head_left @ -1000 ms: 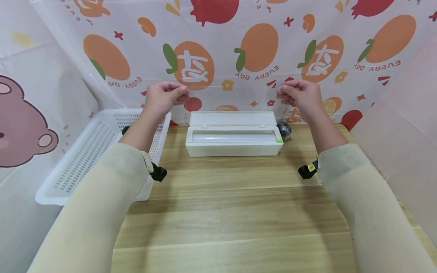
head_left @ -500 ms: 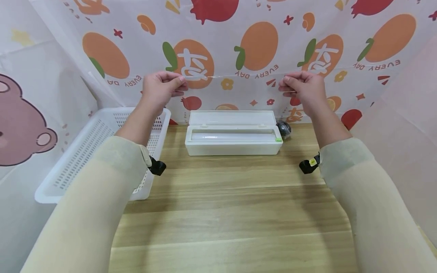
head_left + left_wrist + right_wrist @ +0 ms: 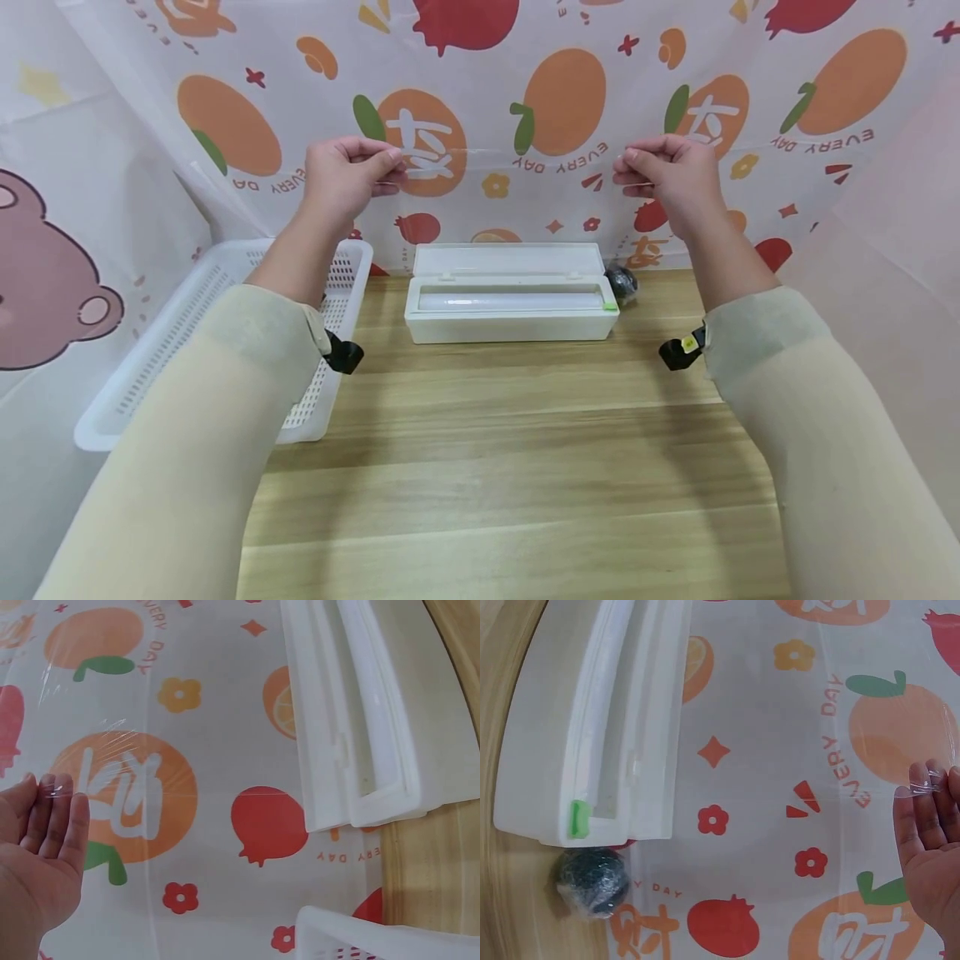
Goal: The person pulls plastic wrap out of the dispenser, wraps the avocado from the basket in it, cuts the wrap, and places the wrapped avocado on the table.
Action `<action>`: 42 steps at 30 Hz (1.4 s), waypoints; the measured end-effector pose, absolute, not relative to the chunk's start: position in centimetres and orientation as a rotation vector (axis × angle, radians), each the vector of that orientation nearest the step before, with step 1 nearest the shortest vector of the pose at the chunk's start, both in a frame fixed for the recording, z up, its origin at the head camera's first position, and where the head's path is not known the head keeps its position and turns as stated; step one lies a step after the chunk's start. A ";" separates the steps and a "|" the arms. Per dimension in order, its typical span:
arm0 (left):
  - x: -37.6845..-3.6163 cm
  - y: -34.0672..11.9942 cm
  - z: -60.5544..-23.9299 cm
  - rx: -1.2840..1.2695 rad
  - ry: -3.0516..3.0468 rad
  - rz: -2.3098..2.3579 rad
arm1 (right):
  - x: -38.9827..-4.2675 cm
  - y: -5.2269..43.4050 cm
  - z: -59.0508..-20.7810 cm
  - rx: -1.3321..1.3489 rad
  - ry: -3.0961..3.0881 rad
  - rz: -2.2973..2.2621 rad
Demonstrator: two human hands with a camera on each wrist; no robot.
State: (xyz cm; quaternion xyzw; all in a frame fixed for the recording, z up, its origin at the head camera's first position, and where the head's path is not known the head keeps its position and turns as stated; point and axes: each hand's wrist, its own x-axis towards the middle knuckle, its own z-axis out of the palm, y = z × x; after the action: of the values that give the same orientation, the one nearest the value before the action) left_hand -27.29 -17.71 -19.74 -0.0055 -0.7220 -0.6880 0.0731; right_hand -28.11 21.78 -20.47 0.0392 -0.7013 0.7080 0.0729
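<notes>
My left hand point(image 3: 341, 179) and right hand point(image 3: 675, 171) are raised in front of the patterned backdrop, each pinching an edge of clear cling film point(image 3: 112, 739) between thumb and fingertips. The film is nearly invisible in the head view; glints and creases show it in both wrist views. Below and between the hands stands a long white cling film dispenser point(image 3: 510, 331) with its lid point(image 3: 510, 260) tipped back. A pale roll point(image 3: 510, 302) lies inside it. On its right front corner is a small green piece point(image 3: 610, 307). How the film meets the dispenser is hard to see.
Behind the dispenser's right end sits a dark round thing wrapped in film point(image 3: 592, 881). A white perforated basket point(image 3: 311, 429) stands at the left, partly behind my left arm. The wooden table point(image 3: 510, 450) meets a fruit-print sheet point(image 3: 487, 100) at the back.
Both hands have risen, with the left drifting slightly left and the right slightly right, still pinching the film. The dispenser, basket and round thing have stayed in place.
</notes>
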 end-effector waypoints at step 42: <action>-26.2 -16.9 -14.9 -0.202 -1.868 -2.069 | -27.3 21.2 -14.8 0.240 -1.899 2.093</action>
State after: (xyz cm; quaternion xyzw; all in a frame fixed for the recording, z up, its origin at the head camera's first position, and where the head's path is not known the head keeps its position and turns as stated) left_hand -26.21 -16.86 -14.88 -0.0713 -0.6584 -0.7292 0.1724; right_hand -27.26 21.23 -14.75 0.0836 -0.6616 0.7295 0.1521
